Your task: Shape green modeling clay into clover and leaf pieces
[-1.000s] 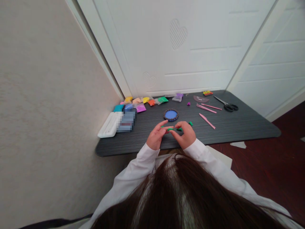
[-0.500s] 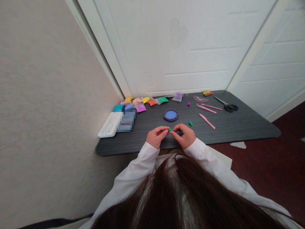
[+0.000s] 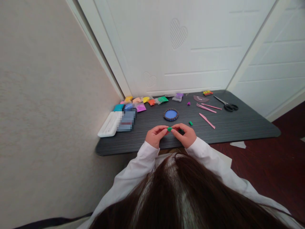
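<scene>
My left hand (image 3: 156,135) and my right hand (image 3: 184,133) meet above the near edge of the dark table (image 3: 238,125). Both pinch one small piece of green clay (image 3: 169,128) between their fingertips. A second green clay bit (image 3: 190,123) lies on the table just right of my right hand. Beyond my hands sits a round blue clay disc with a dark beaded rim (image 3: 171,114).
Several small bags of coloured clay (image 3: 145,101) line the table's back left, beside a white tray (image 3: 109,124). Pink modelling tools (image 3: 207,120), scissors (image 3: 227,105) and a small yellow-red clay piece (image 3: 207,93) lie at the back right. A white door stands behind.
My fingers drew together from a spread pose into a pinch, and the green clay between them went from a longer strip to a compact lump. The hands lifted slightly.
</scene>
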A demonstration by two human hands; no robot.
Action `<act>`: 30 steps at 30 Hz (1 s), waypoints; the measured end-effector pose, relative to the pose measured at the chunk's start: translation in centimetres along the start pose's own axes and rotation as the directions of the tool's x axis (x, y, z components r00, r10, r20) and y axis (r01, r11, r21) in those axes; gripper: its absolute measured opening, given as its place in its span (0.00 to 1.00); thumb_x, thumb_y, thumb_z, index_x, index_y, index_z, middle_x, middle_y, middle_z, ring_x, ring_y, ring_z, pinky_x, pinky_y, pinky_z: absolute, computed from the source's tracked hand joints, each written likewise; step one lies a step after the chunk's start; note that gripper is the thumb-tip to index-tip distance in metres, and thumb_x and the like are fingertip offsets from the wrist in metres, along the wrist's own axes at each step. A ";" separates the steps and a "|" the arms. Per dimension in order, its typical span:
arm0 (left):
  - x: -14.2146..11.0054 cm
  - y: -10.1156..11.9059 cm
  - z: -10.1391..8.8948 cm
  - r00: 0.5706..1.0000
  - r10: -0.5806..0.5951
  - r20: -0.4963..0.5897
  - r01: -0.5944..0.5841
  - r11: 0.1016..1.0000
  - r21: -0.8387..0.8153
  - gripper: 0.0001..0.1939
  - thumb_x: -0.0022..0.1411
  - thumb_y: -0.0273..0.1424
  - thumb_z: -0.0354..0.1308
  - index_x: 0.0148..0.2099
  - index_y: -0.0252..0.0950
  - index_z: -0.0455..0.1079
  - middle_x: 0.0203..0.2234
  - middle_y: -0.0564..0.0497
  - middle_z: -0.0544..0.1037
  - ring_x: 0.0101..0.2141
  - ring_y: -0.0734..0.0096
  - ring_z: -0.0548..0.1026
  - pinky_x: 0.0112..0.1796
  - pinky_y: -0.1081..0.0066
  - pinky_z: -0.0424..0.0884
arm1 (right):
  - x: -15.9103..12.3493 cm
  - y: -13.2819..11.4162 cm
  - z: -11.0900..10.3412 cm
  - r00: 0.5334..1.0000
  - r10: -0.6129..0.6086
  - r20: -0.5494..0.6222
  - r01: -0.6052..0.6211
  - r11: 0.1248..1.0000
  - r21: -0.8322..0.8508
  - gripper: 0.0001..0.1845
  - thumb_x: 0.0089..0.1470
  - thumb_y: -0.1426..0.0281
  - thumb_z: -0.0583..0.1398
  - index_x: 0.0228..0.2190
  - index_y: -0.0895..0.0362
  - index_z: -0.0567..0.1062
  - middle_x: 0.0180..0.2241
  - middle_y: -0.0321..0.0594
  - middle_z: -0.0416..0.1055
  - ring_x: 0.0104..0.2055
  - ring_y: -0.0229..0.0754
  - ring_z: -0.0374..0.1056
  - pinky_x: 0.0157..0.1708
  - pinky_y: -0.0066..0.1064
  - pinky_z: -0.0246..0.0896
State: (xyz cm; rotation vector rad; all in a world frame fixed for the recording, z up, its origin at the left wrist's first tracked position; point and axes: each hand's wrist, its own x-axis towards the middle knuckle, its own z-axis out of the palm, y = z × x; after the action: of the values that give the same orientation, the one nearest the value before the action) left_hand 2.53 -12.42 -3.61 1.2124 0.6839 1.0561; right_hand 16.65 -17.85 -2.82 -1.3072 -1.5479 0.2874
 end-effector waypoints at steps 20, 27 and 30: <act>-0.1 -0.2 0.1 0.997 0.040 0.067 -0.042 0.998 0.039 0.08 0.41 0.27 0.62 0.30 0.34 0.71 0.25 0.53 0.76 0.27 0.76 0.73 0.35 0.71 0.69 | 0.0 -0.2 0.0 0.999 -0.028 0.022 0.029 0.998 -0.059 0.08 0.46 0.69 0.56 0.31 0.58 0.72 0.26 0.38 0.70 0.29 0.36 0.65 0.32 0.28 0.60; -0.2 -0.3 0.1 0.997 0.052 0.050 -0.055 0.997 0.060 0.08 0.42 0.27 0.61 0.29 0.34 0.71 0.24 0.53 0.76 0.26 0.76 0.73 0.35 0.71 0.69 | -0.1 0.0 -0.1 0.997 -0.038 0.073 0.042 0.997 -0.057 0.09 0.47 0.68 0.56 0.31 0.57 0.73 0.29 0.39 0.72 0.32 0.38 0.67 0.35 0.30 0.61; -0.2 -0.3 0.1 0.997 0.054 0.047 -0.057 0.996 0.068 0.08 0.42 0.27 0.61 0.29 0.35 0.71 0.24 0.53 0.76 0.26 0.76 0.73 0.35 0.71 0.69 | -0.1 0.1 0.0 0.996 -0.041 0.073 0.045 0.997 -0.059 0.09 0.47 0.68 0.56 0.31 0.56 0.73 0.29 0.39 0.72 0.32 0.38 0.67 0.35 0.30 0.61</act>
State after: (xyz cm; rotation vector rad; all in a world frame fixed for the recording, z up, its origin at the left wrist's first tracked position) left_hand 2.63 -12.66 -3.90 1.3183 0.6596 1.0550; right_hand 16.65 -17.93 -2.94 -1.3211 -1.6545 0.2648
